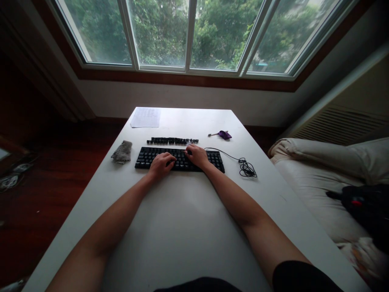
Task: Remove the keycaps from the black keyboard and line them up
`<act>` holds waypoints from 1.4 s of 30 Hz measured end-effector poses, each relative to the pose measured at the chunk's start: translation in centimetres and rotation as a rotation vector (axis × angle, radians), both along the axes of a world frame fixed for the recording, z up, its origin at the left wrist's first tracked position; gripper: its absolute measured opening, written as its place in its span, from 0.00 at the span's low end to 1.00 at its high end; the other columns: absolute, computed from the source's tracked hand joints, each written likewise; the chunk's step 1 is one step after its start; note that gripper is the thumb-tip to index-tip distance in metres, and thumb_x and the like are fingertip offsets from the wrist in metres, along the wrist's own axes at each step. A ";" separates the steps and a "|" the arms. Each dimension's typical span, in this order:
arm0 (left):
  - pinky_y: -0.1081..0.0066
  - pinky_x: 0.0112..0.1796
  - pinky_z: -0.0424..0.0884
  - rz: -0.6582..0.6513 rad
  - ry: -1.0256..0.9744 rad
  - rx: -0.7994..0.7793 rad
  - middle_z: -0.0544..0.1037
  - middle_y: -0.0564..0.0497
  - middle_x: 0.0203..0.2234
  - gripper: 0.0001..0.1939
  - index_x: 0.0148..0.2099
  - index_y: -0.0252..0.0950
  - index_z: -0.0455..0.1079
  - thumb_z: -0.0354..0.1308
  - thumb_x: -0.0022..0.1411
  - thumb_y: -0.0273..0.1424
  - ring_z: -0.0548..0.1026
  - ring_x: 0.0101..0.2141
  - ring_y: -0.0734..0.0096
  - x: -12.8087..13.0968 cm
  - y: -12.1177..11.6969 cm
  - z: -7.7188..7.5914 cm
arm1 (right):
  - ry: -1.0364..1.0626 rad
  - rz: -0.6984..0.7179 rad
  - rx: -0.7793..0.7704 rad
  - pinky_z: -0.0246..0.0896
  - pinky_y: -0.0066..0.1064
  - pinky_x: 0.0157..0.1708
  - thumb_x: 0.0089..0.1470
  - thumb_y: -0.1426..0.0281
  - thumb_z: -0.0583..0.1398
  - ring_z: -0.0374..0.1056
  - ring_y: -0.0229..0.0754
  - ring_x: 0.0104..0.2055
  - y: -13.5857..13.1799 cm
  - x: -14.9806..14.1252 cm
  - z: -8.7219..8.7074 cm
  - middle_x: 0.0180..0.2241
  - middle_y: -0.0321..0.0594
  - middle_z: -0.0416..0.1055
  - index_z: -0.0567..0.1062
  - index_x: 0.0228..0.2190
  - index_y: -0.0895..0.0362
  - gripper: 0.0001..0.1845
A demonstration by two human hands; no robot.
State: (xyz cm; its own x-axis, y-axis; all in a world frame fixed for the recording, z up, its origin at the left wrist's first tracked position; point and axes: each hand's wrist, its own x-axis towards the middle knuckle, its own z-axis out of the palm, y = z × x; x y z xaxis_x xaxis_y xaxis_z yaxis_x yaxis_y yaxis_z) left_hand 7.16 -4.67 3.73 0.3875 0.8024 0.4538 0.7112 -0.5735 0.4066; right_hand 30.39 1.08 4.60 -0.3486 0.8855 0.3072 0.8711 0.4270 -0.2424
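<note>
One black keyboard (181, 164), on the bench (188, 227); left hand (160, 165), fingers loosely curled over it; right hand (198, 156), fingers bent near its far edge, any hold in either unclear; loose keycaps (172, 140), just beyond, liable to scatter if the right hand nudges them.

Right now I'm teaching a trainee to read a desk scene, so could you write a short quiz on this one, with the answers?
1. What lies on the table just to the left of the keyboard?
2. True or false: the left hand and the right hand are both at the keyboard.
3. Where is the sheet of paper?
A) Under the keyboard
B) At the table's far left corner
C) On the floor

Key:
1. A gray cloth
2. True
3. B
</note>
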 end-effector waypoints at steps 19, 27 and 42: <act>0.60 0.45 0.68 0.004 0.008 -0.001 0.78 0.49 0.42 0.09 0.46 0.42 0.76 0.55 0.67 0.32 0.75 0.43 0.61 -0.1 0.0 0.0 | 0.004 0.003 0.017 0.53 0.31 0.34 0.63 0.59 0.56 0.68 0.44 0.39 0.3 0.0 -0.5 0.43 0.39 0.74 0.76 0.40 0.51 0.12; 0.61 0.46 0.68 0.003 0.005 -0.006 0.77 0.49 0.42 0.09 0.45 0.42 0.76 0.56 0.66 0.31 0.75 0.43 0.62 -0.1 0.0 0.0 | 0.004 0.005 0.018 0.54 0.31 0.35 0.63 0.59 0.57 0.68 0.44 0.39 0.3 0.1 -0.5 0.43 0.39 0.74 0.76 0.40 0.51 0.12; 0.60 0.46 0.68 0.004 0.005 -0.018 0.77 0.48 0.42 0.10 0.46 0.42 0.76 0.55 0.66 0.32 0.75 0.44 0.61 0.0 -0.1 0.1 | -0.007 -0.012 -0.010 0.55 0.31 0.35 0.63 0.59 0.56 0.68 0.44 0.40 -0.1 -0.1 0.0 0.44 0.41 0.74 0.77 0.42 0.51 0.13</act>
State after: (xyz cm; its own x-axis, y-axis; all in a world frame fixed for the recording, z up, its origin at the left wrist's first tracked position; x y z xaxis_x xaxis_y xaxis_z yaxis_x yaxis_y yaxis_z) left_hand 7.12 -4.75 3.88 0.3864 0.8118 0.4377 0.7154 -0.5634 0.4133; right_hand 30.27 1.02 4.59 -0.3401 0.8925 0.2961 0.8777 0.4144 -0.2408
